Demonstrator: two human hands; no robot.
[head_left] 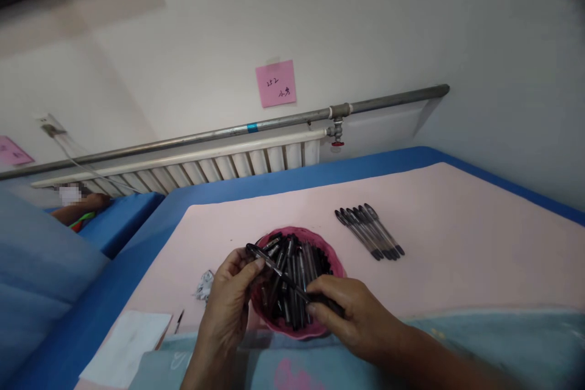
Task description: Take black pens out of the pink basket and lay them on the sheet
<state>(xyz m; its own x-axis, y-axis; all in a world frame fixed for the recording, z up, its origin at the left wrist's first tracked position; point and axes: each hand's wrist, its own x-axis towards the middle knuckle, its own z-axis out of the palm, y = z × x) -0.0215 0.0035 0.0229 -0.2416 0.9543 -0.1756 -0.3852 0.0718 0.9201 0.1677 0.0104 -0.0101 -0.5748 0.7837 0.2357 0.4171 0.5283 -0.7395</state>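
A black-capped pen slants across the front of me, held in both hands. My left hand pinches it near its capped upper end, and my right hand grips the lower end, fingers wrapped round it. Right beneath is a pink basket full of loose pens and dark pen parts; the hands hide some of its rim. To the right of the basket, several capped clear-barrelled pens lie side by side in a slanting row on the pink table cover.
Left of my left hand lie a crumpled wrapper, a thin dark pen or refill and a white paper sheet. Blue-green cloth runs along the near edge. Behind stand a radiator and pipe. Another person's arm shows far left.
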